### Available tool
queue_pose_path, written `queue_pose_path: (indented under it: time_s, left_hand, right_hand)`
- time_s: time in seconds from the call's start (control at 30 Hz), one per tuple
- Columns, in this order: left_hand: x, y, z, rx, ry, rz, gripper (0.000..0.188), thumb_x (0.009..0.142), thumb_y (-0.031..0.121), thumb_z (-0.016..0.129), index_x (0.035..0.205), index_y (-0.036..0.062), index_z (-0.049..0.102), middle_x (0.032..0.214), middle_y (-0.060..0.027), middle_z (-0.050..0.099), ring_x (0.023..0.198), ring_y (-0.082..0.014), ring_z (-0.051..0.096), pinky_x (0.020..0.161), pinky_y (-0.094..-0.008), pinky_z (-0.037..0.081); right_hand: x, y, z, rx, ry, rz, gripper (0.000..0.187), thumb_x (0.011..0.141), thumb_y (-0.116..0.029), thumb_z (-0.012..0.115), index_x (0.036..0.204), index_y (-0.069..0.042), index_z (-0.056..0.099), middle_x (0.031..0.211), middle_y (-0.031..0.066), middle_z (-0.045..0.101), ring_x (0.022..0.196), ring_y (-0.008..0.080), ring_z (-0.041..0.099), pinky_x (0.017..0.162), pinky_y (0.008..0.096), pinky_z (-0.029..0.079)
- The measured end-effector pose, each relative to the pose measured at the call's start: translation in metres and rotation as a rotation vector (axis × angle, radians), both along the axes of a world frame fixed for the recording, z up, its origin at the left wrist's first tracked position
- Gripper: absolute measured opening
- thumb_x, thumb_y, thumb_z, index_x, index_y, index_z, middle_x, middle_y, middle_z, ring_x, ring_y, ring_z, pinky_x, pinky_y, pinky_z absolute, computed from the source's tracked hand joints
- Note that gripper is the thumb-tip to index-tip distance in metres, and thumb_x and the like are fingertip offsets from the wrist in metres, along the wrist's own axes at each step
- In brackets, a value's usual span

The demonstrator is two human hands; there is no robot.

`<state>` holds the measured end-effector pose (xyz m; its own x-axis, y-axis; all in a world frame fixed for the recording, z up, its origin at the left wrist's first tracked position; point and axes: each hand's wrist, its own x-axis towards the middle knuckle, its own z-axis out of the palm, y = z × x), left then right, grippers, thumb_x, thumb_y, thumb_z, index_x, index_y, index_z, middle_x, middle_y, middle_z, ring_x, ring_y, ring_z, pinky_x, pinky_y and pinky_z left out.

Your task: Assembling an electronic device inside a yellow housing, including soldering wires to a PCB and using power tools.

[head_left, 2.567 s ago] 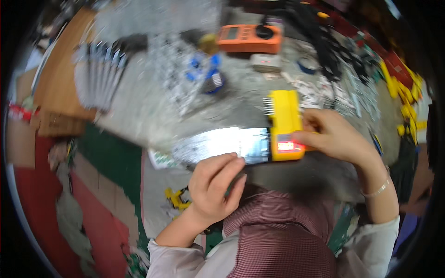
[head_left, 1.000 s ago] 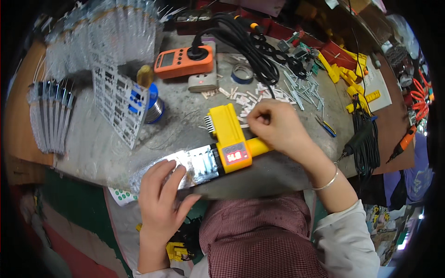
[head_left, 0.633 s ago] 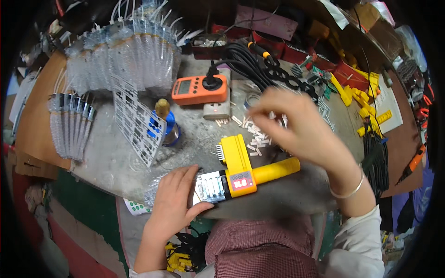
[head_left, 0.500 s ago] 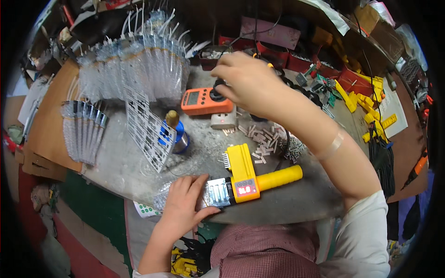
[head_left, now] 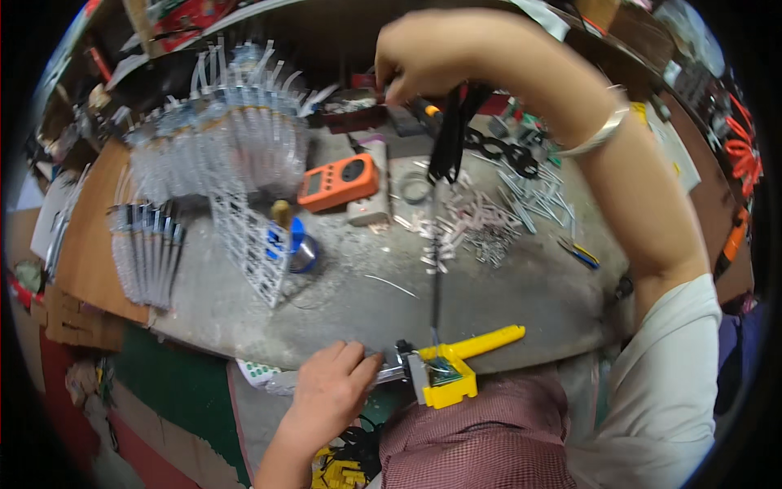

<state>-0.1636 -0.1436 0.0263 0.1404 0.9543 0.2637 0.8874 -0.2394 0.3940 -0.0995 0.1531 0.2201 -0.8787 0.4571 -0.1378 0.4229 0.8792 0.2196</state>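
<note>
My left hand (head_left: 336, 391) is closed around the clear-wrapped, silvery shaft of a yellow-handled tool (head_left: 485, 342) at the near table edge. The tool's yellow housing is turned so that a green circuit board (head_left: 442, 372) shows in its open side. A dark cord (head_left: 436, 269) runs up from the housing to a black bundle (head_left: 448, 143) below my right forearm. My right hand (head_left: 423, 57) is raised at the far side with curled fingers pressed together. What they hold, if anything, is hidden. Nearby lies an orange multimeter (head_left: 330, 183) on a pale block.
Wrapped shafts (head_left: 236, 138) are massed at the back left, with several more (head_left: 147, 253) in front. A white perforated sheet (head_left: 244, 236) leans by a blue solder spool (head_left: 303, 248). Small pale tubes (head_left: 468, 208), metal rods (head_left: 542, 196) and cutters (head_left: 580, 253) lie to the right.
My right hand has risen away from the multimeter toward the back. The yellow tool has rolled over, from its lit red display to the open circuit-board side, and moved nearer with my left hand.
</note>
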Motion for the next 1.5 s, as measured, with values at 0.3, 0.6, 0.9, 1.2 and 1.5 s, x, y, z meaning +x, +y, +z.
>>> queue_pose_path:
  time_s: [0.3, 0.6, 0.9, 1.2, 1.5]
  left_hand:
    - [0.033, 0.032, -0.018, 0.351, 0.207, -0.007, 0.032, 0.068, 0.010, 0.064, 0.099, 0.0043, 0.067, 0.070, -0.0041, 0.045, 0.062, -0.0199, 0.049, 0.051, -0.0318, 0.040]
    - [0.059, 0.036, 0.004, -0.052, 0.001, -0.046, 0.061, 0.060, 0.001, 0.074, 0.119, 0.0054, 0.059, 0.099, -0.0106, 0.056, 0.094, -0.0311, 0.054, 0.080, -0.0412, 0.044]
    - [0.102, 0.015, -0.015, 0.165, -0.086, 0.119, 0.041, 0.063, 0.003, 0.076, 0.103, 0.0033, 0.065, 0.094, -0.0103, 0.063, 0.080, -0.0286, 0.061, 0.066, -0.0373, 0.048]
    - [0.148, 0.011, -0.009, 0.098, 0.010, 0.179, 0.045, 0.065, 0.006, 0.076, 0.109, 0.0002, 0.065, 0.104, -0.0123, 0.066, 0.087, -0.0281, 0.063, 0.071, -0.0364, 0.051]
    - [0.159, 0.015, -0.012, -0.019, 0.385, 0.090, 0.037, 0.075, 0.018, 0.065, 0.108, 0.0001, 0.064, 0.115, -0.0144, 0.063, 0.107, -0.0260, 0.055, 0.079, -0.0360, 0.043]
  right_hand:
    - [0.198, -0.021, 0.089, 0.061, 0.268, -0.357, 0.038, 0.089, -0.028, 0.066, 0.117, -0.002, 0.067, 0.110, 0.0195, 0.069, 0.097, 0.0228, 0.067, 0.086, 0.0309, 0.052]
    - [0.381, 0.107, -0.137, -0.036, 0.615, -0.558, 0.046, 0.089, -0.018, 0.062, 0.132, -0.005, 0.054, 0.130, 0.0212, 0.057, 0.121, 0.0320, 0.054, 0.101, 0.0363, 0.041]
    - [0.312, -0.002, -0.187, -0.075, 0.605, -0.218, 0.036, 0.082, -0.010, 0.064, 0.118, -0.004, 0.060, 0.121, 0.0171, 0.058, 0.116, 0.0343, 0.053, 0.102, 0.0402, 0.041]
    - [0.232, -0.102, -0.201, -0.504, 0.712, 0.141, 0.021, 0.083, -0.012, 0.065, 0.102, -0.006, 0.066, 0.106, 0.0099, 0.061, 0.106, 0.0287, 0.055, 0.092, 0.0401, 0.043]
    - [0.206, -0.115, -0.221, -0.546, 0.764, 0.205, 0.021, 0.080, -0.011, 0.065, 0.101, -0.009, 0.067, 0.108, 0.0091, 0.059, 0.104, 0.0276, 0.054, 0.089, 0.0400, 0.043]
